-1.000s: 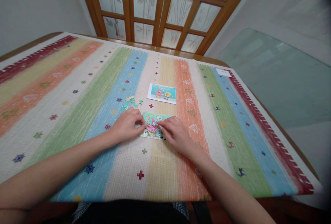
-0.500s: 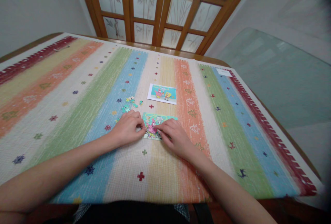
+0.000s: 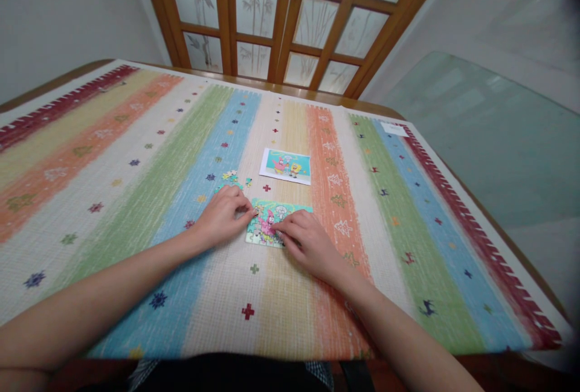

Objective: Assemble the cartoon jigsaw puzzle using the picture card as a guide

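Observation:
A jigsaw puzzle [image 3: 260,236] with colourful cartoon figures lies flat in front of me, its right part covered by my right hand [image 3: 308,238]. The fingers of that hand are pinched together over the puzzle's middle; whatever is between them is too small to make out. My left hand [image 3: 224,217] is at the puzzle's left edge, thumb and forefinger closed near its upper left corner. Its fingertips hide anything they hold. Beyond the left hand lies a small heap of loose puzzle pieces [image 3: 230,177], partly covered by it. One small cluster of pieces [image 3: 249,182] lies apart to the right.
A reference picture card [image 3: 287,166] with the same cartoon figures lies behind the puzzle. The striped tablecloth [image 3: 149,211] covers the table. A white label [image 3: 393,129] lies near the far right corner. Wooden glazed doors [image 3: 272,23] stand behind the table.
My left hand has moved up along the puzzle's left side, uncovering its lower left corner and hiding more of the loose pieces. The right hand stays almost in place.

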Demonstrator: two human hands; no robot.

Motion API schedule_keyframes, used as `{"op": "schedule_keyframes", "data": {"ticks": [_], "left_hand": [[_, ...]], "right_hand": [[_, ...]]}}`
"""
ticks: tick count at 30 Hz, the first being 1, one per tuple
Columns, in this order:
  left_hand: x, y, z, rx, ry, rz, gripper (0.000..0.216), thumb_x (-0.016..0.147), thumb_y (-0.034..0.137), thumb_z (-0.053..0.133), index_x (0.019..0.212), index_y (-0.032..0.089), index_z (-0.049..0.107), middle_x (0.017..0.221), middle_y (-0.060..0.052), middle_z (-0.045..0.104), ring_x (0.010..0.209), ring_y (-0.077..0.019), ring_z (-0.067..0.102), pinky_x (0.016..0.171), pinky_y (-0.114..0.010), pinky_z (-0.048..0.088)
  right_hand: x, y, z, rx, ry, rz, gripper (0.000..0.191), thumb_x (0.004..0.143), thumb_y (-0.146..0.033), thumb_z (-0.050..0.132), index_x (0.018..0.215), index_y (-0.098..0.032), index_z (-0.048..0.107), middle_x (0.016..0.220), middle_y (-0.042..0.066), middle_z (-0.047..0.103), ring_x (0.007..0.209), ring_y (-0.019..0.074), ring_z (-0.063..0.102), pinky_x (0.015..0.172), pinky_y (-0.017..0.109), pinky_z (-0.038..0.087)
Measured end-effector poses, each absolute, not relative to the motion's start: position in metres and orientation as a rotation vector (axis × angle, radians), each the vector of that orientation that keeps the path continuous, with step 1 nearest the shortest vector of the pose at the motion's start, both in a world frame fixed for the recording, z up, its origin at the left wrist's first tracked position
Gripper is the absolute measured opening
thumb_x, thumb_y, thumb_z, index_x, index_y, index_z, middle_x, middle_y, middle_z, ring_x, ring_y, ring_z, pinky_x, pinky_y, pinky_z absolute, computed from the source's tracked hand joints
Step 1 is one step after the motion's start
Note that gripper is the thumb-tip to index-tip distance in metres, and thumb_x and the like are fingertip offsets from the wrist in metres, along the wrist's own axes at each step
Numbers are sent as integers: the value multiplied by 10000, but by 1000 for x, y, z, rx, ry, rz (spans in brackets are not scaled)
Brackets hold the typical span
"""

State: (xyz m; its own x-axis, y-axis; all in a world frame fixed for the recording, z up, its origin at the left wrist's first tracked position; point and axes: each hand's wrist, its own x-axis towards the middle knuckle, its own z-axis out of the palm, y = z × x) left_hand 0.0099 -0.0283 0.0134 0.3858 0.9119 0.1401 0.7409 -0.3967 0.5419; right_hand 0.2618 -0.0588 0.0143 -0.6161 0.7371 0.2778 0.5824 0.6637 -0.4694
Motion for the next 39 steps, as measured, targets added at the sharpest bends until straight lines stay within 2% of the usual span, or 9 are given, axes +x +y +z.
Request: {"op": "schedule_keyframes", "data": {"ticks": [7, 13, 20, 23, 27, 33, 39], "left_hand": [[0, -22, 18, 2308, 1486, 506, 226, 943, 354, 577, 843, 185, 689, 878, -67, 601, 920, -248, 554, 828, -376, 431], [-24, -5, 26, 2289, 1430, 367, 209, 909, 362, 611, 794, 213, 703, 771, -41, 625, 773, -211, 579, 693, -310, 413], [-36, 3, 30, 2300, 1555, 381, 234, 915, 398, 595, 809, 218, 700, 783, -50, 630, 754, -225, 574, 684, -320, 396], [-35, 8, 30, 2318, 1594, 405, 227, 933, 399, 564, 922, 208, 685, 839, -59, 634, 804, -238, 585, 723, -330, 422], [-43, 20, 29, 2365, 1632, 443, 206, 933, 309, 525, 1035, 204, 670, 918, -70, 627, 911, -248, 589, 855, -361, 450], [-68, 36, 23, 2382, 1704, 487, 252, 906, 256, 501, 1083, 190, 668, 931, -80, 602, 937, -262, 590, 941, -418, 452], [-70, 41, 11, 2407, 1619, 506, 279, 924, 279, 501, 1123, 213, 686, 989, -78, 600, 1003, -263, 596, 972, -407, 444]], "right_hand": [[262, -58, 15, -1024, -2421, 471, 218, 1011, -245, 514, 1101, -234, 712, 970, 81, 700, 949, 238, 588, 815, 405, 448], [263, -58, 12, -1015, -2414, 476, 214, 1004, -228, 515, 1106, -240, 704, 984, 76, 701, 956, 239, 593, 824, 412, 453], [262, -58, 14, -1006, -2419, 480, 206, 1004, -217, 517, 1102, -234, 697, 975, 74, 703, 945, 236, 600, 817, 404, 457], [262, -58, 14, -1004, -2421, 484, 209, 1008, -223, 512, 1105, -232, 696, 971, 75, 704, 943, 237, 599, 819, 407, 457], [263, -58, 14, -1000, -2421, 482, 212, 1005, -212, 514, 1114, -227, 696, 983, 79, 702, 946, 236, 595, 829, 412, 458], [265, -57, 14, -987, -2423, 490, 211, 999, -195, 519, 1112, -220, 696, 1000, 81, 706, 955, 230, 597, 841, 411, 460], [266, -57, 13, -988, -2437, 498, 221, 996, -185, 517, 1123, -226, 693, 991, 80, 703, 951, 229, 603, 837, 403, 459]]}}
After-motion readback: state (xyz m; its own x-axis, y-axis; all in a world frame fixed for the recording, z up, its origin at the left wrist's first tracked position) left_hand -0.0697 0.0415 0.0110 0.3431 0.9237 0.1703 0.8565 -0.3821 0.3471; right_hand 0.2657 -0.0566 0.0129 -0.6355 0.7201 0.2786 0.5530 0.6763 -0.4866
